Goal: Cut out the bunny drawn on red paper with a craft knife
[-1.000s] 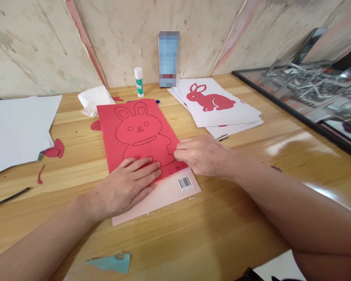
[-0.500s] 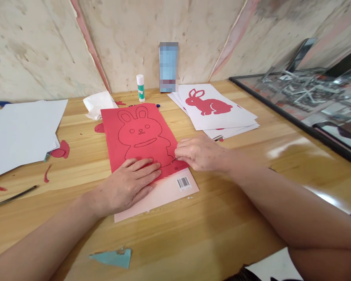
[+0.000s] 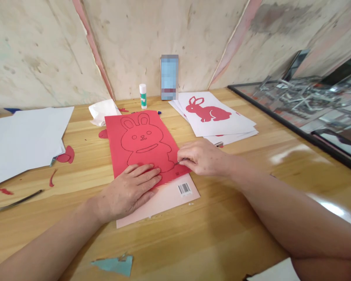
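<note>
Our left hand (image 3: 128,191) lies flat, open, pinning the red rabbit sheet (image 3: 143,146) on the pink board (image 3: 166,197). Just right, our right hand (image 3: 203,158) pinches a thin tool (image 3: 179,162) at the rabbit outline's edge.

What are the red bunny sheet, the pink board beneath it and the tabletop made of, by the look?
Red bunny sheet: thin matte paper, lying flat under the left hand. Pink board: probably card or a pad's back cover, smooth, with a printed barcode. Tabletop: wood, visible grain and plank seams, glossy varnish judging by the glare at right.
</note>
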A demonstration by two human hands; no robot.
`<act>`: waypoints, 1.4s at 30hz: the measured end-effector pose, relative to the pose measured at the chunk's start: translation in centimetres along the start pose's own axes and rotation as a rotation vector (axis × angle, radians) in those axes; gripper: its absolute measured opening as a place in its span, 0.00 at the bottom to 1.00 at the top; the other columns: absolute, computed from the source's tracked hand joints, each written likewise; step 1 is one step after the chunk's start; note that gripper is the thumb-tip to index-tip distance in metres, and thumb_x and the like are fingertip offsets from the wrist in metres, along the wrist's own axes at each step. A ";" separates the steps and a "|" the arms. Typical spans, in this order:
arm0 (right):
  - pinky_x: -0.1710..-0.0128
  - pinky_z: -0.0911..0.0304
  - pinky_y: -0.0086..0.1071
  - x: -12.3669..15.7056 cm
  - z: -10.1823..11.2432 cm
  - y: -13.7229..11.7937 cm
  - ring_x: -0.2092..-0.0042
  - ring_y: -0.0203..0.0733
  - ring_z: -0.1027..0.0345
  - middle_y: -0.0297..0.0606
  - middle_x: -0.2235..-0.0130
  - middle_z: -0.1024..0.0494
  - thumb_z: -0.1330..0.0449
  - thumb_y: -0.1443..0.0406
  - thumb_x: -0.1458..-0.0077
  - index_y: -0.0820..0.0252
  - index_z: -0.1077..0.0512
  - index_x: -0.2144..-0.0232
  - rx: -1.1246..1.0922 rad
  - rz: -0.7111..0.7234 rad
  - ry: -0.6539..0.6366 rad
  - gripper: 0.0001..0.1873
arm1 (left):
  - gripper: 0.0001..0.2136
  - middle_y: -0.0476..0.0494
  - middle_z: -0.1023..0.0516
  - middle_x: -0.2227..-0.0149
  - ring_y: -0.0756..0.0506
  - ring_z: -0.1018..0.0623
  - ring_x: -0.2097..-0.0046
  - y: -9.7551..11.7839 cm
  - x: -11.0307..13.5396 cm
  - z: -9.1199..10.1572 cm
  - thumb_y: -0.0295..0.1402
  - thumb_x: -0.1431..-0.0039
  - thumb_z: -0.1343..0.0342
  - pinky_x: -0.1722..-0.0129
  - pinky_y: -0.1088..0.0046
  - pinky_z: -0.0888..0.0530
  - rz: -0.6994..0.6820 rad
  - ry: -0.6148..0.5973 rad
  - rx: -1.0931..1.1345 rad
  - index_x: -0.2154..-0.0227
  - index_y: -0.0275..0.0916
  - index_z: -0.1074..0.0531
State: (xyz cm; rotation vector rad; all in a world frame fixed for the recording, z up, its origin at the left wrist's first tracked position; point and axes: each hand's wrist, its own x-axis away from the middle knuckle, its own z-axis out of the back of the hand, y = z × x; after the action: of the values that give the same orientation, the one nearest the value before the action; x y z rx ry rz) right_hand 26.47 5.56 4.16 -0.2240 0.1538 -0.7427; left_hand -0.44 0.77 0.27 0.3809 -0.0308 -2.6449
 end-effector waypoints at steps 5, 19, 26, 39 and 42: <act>0.71 0.48 0.28 -0.1 0.4 -0.2 0.72 0.34 0.38 0.32 0.73 0.25 0.45 0.69 0.47 0.59 0.28 0.72 -0.075 -0.113 -0.005 0.06 | 0.16 0.37 0.28 0.47 0.39 0.30 0.44 0.2 0.1 0.2 0.33 0.34 0.53 0.48 0.58 0.31 -0.015 0.117 0.012 0.47 0.32 0.34; 0.62 0.37 0.34 0.0 -4.8 -2.0 0.61 0.42 0.31 0.40 0.63 0.23 0.50 0.72 0.42 0.60 0.32 0.59 0.000 0.044 0.401 0.11 | 0.08 0.39 0.25 0.55 0.42 0.27 0.52 -0.3 0.8 0.6 0.28 0.38 0.51 0.54 0.62 0.29 0.116 0.188 0.155 0.60 0.37 0.27; 0.63 0.37 0.35 0.0 -5.1 -2.1 0.62 0.44 0.31 0.43 0.65 0.23 0.51 0.72 0.42 0.62 0.30 0.61 0.146 0.095 0.426 0.11 | 0.11 0.39 0.25 0.59 0.43 0.26 0.55 0.3 -0.1 1.3 0.30 0.36 0.55 0.56 0.64 0.28 0.133 0.040 0.029 0.59 0.35 0.27; 0.63 0.38 0.34 -0.2 -5.2 -2.2 0.62 0.42 0.32 0.41 0.64 0.24 0.52 0.70 0.40 0.59 0.31 0.63 0.098 0.055 0.415 0.10 | 0.16 0.36 0.27 0.51 0.40 0.27 0.51 2.8 0.6 2.2 0.37 0.33 0.57 0.52 0.60 0.29 0.169 -0.106 -0.156 0.54 0.33 0.30; 0.63 0.38 0.35 -0.2 -5.0 -2.3 0.62 0.43 0.32 0.41 0.65 0.24 0.52 0.69 0.40 0.61 0.31 0.62 0.104 0.049 0.405 0.10 | 0.16 0.35 0.27 0.50 0.39 0.27 0.50 3.9 1.0 1.7 0.36 0.33 0.58 0.52 0.58 0.28 0.212 -0.067 -0.174 0.53 0.33 0.30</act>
State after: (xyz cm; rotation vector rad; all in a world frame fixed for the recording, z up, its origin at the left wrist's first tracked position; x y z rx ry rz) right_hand 23.76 3.31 -0.04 0.0322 0.5020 -0.7385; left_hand -0.08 -3.22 1.96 0.2174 0.1297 -2.4275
